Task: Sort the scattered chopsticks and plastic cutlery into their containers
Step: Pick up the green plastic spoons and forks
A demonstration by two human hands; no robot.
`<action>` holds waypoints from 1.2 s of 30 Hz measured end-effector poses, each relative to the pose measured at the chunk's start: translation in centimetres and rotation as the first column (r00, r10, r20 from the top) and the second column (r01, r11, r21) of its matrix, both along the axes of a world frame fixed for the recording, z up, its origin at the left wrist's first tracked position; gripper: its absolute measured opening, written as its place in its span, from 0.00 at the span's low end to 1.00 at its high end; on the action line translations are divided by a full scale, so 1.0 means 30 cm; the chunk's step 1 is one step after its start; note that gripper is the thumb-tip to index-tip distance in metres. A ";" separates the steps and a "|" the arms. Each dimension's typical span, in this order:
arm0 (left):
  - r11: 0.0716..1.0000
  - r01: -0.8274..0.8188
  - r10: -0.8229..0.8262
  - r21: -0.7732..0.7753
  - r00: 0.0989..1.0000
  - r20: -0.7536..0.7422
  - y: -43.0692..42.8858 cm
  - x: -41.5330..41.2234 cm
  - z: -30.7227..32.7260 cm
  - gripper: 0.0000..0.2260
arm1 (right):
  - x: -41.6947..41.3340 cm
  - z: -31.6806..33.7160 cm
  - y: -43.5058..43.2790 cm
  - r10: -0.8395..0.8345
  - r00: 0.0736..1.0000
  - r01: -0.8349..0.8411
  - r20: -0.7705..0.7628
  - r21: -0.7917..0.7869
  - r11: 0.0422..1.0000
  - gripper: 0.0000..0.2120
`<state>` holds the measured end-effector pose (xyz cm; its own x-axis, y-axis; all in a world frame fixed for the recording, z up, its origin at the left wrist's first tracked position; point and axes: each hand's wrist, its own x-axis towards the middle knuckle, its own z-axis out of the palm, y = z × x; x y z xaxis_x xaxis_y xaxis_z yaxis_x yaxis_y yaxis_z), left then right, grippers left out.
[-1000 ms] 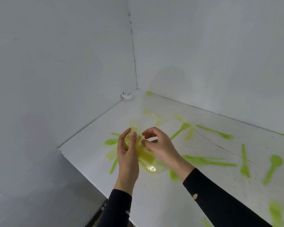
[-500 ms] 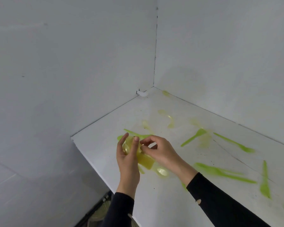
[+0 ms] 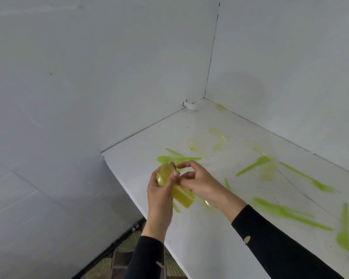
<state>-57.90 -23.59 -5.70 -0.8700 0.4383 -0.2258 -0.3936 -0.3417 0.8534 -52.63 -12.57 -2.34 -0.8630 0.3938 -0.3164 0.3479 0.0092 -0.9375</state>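
One cutlery stack (image 3: 182,195) fills the grip of the left hand (image 3: 159,198).

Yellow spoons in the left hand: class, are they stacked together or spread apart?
Stacked: the yellow spoons form one tight bundle, handles aligned, gripped in the left hand.
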 end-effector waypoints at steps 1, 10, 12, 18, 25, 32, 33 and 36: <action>1.000 0.003 -0.003 0.026 1.000 0.005 -0.005 0.000 0.007 0.35 | 0.000 0.006 0.001 0.003 1.000 -0.003 0.015 -0.044 0.999 0.15; 0.975 0.014 -0.012 0.221 1.000 -0.012 -0.034 0.006 0.036 0.42 | -0.007 0.037 -0.004 0.241 0.963 -0.160 0.118 -0.468 0.869 0.09; 0.975 0.045 -0.039 0.217 0.999 -0.032 -0.043 0.007 0.035 0.41 | -0.014 0.033 -0.009 0.263 0.955 -0.158 0.138 -0.512 0.845 0.14; 0.988 0.026 -0.035 0.149 0.998 0.059 -0.078 -0.015 0.027 0.27 | -0.030 0.036 -0.006 0.337 0.925 -0.229 0.178 -0.445 0.866 0.05; 0.991 -0.032 0.021 0.132 0.996 0.081 -0.113 -0.048 0.014 0.26 | -0.067 0.026 -0.042 0.330 0.932 -0.257 0.153 -0.365 0.895 0.06; 0.966 -0.218 0.205 0.138 0.974 0.099 -0.151 -0.083 0.002 0.16 | -0.232 -0.120 0.049 0.230 0.962 -0.271 0.148 0.623 0.734 0.15; 0.968 -0.210 0.198 0.136 0.975 0.099 -0.149 -0.083 0.000 0.17 | -0.248 -0.149 0.066 0.299 0.927 -0.369 0.228 0.708 0.603 0.19; 0.978 -0.173 0.163 0.120 0.983 0.086 -0.138 -0.086 -0.005 0.25 | -0.276 -0.215 0.089 0.384 0.841 -0.520 0.381 0.766 0.378 0.25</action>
<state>-60.48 -27.74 -5.86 -0.9162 0.3164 -0.2458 -0.3830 -0.5116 0.7691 -60.89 -9.91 -8.78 -0.9780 0.0836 -0.1909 0.1467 0.9269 -0.3454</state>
